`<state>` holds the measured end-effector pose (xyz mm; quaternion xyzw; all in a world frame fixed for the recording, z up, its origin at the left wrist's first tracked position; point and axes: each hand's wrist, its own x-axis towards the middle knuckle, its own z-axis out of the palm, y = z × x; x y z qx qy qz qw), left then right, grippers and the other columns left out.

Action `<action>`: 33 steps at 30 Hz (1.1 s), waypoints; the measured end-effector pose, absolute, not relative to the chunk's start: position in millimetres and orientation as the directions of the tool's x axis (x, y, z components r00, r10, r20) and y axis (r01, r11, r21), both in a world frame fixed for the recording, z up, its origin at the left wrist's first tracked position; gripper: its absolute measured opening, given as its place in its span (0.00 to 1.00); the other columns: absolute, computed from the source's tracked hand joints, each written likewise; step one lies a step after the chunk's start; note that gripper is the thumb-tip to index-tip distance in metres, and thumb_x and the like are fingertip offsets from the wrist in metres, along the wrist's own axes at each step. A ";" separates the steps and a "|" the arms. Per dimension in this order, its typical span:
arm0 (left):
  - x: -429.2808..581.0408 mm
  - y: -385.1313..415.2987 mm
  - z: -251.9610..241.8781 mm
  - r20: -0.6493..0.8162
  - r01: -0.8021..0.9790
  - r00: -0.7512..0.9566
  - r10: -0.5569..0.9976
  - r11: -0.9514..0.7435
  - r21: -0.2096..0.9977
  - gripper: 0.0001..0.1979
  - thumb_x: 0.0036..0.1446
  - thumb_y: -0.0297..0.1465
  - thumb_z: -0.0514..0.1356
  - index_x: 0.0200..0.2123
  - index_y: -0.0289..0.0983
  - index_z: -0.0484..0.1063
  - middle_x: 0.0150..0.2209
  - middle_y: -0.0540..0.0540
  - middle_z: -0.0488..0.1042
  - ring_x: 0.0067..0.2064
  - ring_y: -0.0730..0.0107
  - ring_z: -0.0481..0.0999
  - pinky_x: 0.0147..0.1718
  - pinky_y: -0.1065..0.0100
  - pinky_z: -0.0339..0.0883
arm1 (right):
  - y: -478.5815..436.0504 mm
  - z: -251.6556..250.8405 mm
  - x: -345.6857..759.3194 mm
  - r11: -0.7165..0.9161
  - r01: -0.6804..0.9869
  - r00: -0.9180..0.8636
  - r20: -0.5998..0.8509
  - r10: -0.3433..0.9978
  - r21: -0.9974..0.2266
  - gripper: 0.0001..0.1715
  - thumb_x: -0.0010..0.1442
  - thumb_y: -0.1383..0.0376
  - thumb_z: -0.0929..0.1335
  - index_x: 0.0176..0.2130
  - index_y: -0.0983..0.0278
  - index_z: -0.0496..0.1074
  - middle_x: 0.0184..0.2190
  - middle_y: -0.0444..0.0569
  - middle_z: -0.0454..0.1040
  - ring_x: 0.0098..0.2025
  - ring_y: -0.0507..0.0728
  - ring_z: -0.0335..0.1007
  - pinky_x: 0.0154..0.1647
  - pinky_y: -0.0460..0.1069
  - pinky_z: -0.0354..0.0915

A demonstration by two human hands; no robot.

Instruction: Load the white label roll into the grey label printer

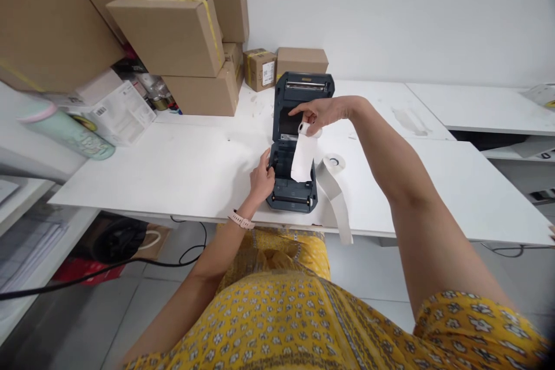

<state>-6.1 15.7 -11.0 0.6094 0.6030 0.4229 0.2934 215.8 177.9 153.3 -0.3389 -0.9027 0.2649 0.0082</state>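
Near the table edge [173, 211], the left hand [262, 179] is touching the printer [291, 192], its grip unclear; a label roll [341, 162] is lying alongside. Beyond, the right hand [319, 113] is pinching a smaller roll [304, 153] above the bay [284, 156], not yet seated; the lid [299, 96] is already standing open.

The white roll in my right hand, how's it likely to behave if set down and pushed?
The white roll looks small against your right hand, so it's probably light. Its round shape suggests it could roll and unwind when pushed. The paper strip hanging over the open printer looks thin, so it's likely floppy.
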 end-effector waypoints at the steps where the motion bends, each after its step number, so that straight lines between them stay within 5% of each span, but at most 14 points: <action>1: -6.2 15.5 -10.6 0.160 0.491 -0.086 0.983 -0.098 0.866 0.33 0.58 0.24 0.55 0.67 0.44 0.60 0.58 0.41 0.76 0.62 0.51 0.73 0.61 0.46 0.64 | 174.7 155.9 215.3 0.616 0.613 -0.767 -0.184 0.615 -0.496 0.49 0.47 0.50 0.79 0.64 0.59 0.68 0.35 0.46 0.78 0.38 0.59 0.76 0.44 0.58 0.72; 4: -7.4 14.8 -9.1 0.151 0.510 -0.075 0.986 -0.092 0.855 0.32 0.59 0.25 0.54 0.67 0.43 0.60 0.58 0.41 0.76 0.61 0.51 0.74 0.59 0.47 0.65 | 154.2 164.8 222.3 0.585 0.574 -0.781 -0.168 0.601 -0.573 0.45 0.50 0.47 0.77 0.62 0.58 0.70 0.39 0.48 0.79 0.41 0.60 0.76 0.45 0.58 0.72; 7: -8.1 13.5 -7.3 0.159 0.505 -0.063 0.985 -0.106 0.856 0.31 0.60 0.26 0.54 0.67 0.44 0.60 0.58 0.42 0.76 0.58 0.51 0.76 0.58 0.48 0.67 | 118.6 165.8 255.0 0.568 0.397 -0.800 0.032 0.600 -0.721 0.39 0.51 0.46 0.76 0.58 0.57 0.74 0.46 0.50 0.79 0.47 0.60 0.75 0.49 0.59 0.72; 12: -5.5 12.2 -4.2 0.140 0.525 -0.082 0.987 -0.077 0.848 0.30 0.61 0.25 0.53 0.66 0.43 0.62 0.58 0.44 0.76 0.60 0.57 0.75 0.60 0.53 0.66 | 41.9 126.3 354.6 0.560 -0.013 -0.666 0.425 0.613 -0.828 0.21 0.51 0.53 0.78 0.44 0.55 0.78 0.35 0.45 0.80 0.39 0.57 0.78 0.49 0.58 0.75; 16: -4.0 13.7 -4.4 0.146 0.537 -0.086 0.986 -0.078 0.840 0.29 0.61 0.24 0.52 0.66 0.42 0.62 0.58 0.43 0.76 0.61 0.58 0.75 0.60 0.53 0.66 | -1.5 68.8 397.7 0.236 0.204 -0.399 0.139 0.906 -0.950 0.22 0.52 0.58 0.79 0.47 0.55 0.76 0.41 0.48 0.80 0.39 0.57 0.77 0.39 0.52 0.73; 19: -4.5 15.2 -6.0 0.157 0.529 -0.094 0.983 -0.084 0.844 0.29 0.60 0.24 0.53 0.65 0.43 0.63 0.58 0.44 0.76 0.60 0.59 0.75 0.61 0.53 0.66 | -6.4 24.8 393.4 0.018 0.275 -0.247 -0.052 0.968 -0.961 0.31 0.49 0.60 0.79 0.51 0.57 0.73 0.44 0.48 0.79 0.34 0.53 0.73 0.36 0.50 0.70; 25: -5.9 17.4 -10.0 0.162 0.502 -0.091 0.983 -0.095 0.860 0.30 0.60 0.24 0.53 0.65 0.42 0.63 0.59 0.43 0.76 0.62 0.58 0.74 0.61 0.54 0.67 | 13.4 -25.8 374.4 -0.021 0.271 -0.124 -0.056 0.991 -0.962 0.34 0.43 0.62 0.77 0.50 0.60 0.72 0.44 0.47 0.77 0.35 0.52 0.70 0.39 0.50 0.69; 33: -7.5 20.6 -16.7 0.164 0.500 -0.085 0.983 -0.101 0.860 0.28 0.61 0.25 0.54 0.65 0.43 0.64 0.58 0.43 0.77 0.61 0.61 0.74 0.60 0.56 0.68 | 10.5 -34.9 373.5 -0.052 0.230 -0.175 -0.093 0.980 -0.972 0.37 0.45 0.61 0.78 0.54 0.58 0.72 0.50 0.50 0.78 0.43 0.56 0.75 0.50 0.57 0.72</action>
